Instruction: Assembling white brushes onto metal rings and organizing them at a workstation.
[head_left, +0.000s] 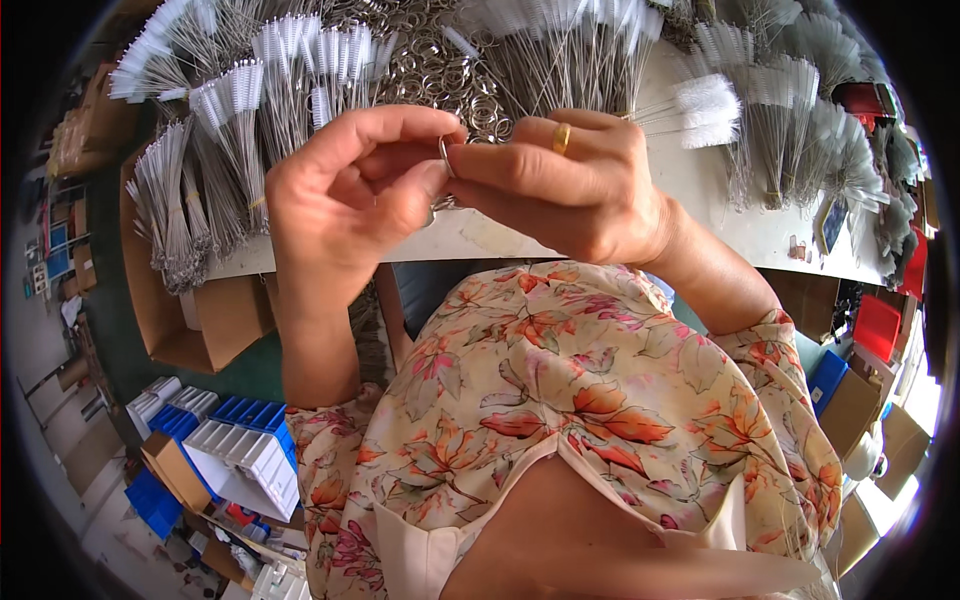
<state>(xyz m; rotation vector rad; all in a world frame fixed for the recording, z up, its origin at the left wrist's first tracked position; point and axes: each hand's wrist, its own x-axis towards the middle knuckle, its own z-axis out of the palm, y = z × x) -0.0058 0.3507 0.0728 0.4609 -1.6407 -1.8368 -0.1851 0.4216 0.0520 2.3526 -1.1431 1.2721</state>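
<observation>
Between the fingertips of both hands is a small metal split ring (444, 150), held above the table's near edge. My left hand (355, 175) pinches its left side with thumb and forefinger, the other fingers curled behind. From the right, my right hand (570, 180) grips the ring's other side, with a gold band on one finger. Just beyond the hands lies a heap of loose metal rings (425, 70). Bundles of wire-handled brushes with white bristles (565, 60) stand behind my right hand, and more brush bundles (290, 60) sit beyond my left.
The white table (480, 236) runs across in front of me. An open cardboard box (205, 325) is below its left side, near blue and white plastic bins (240, 450). More brushes (780, 110) crowd the right side, and a red plastic piece (877, 328) is beyond the table's right edge.
</observation>
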